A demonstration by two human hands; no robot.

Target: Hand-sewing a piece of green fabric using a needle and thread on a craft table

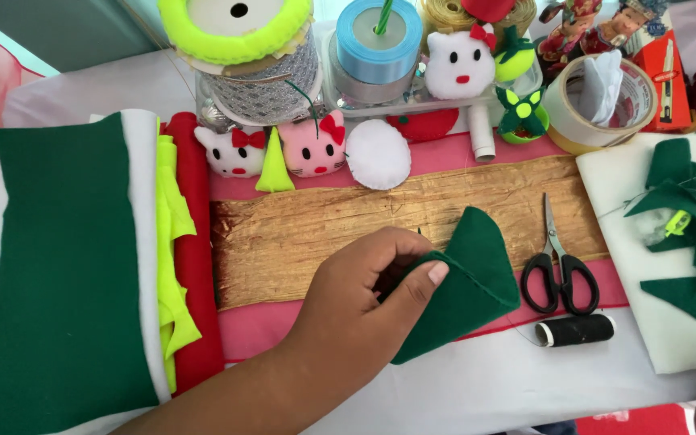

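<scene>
Centrally, a folded piece of dark green felt point(469, 282) is pinched at its edge between thumb and curled fingers of the left hand point(364, 298), the grip evidently chosen so that the two layers are kept aligned; a thin metal sliver, possibly a needle, shows just above the fingers, though it is too small to be confirmed. The felt lies over a strip of gold fabric point(324, 229), spread flat as a working surface. At three o'clock from the felt, black-handled scissors point(561, 270) and a spool of black thread point(577, 329) are kept within easy reach. At nine o'clock, stacked sheets of green, white, yellow and red felt point(74, 266) are laid in layers. At twelve o'clock, small stuffed cat faces point(312, 145) and ribbon rolls point(379, 40) are ranged at the back. The right hand is not shown: only a dark edge is cut off at four o'clock, so its state cannot be told. Green felt scraps point(686, 225) at two o'clock are partly cropped.
</scene>
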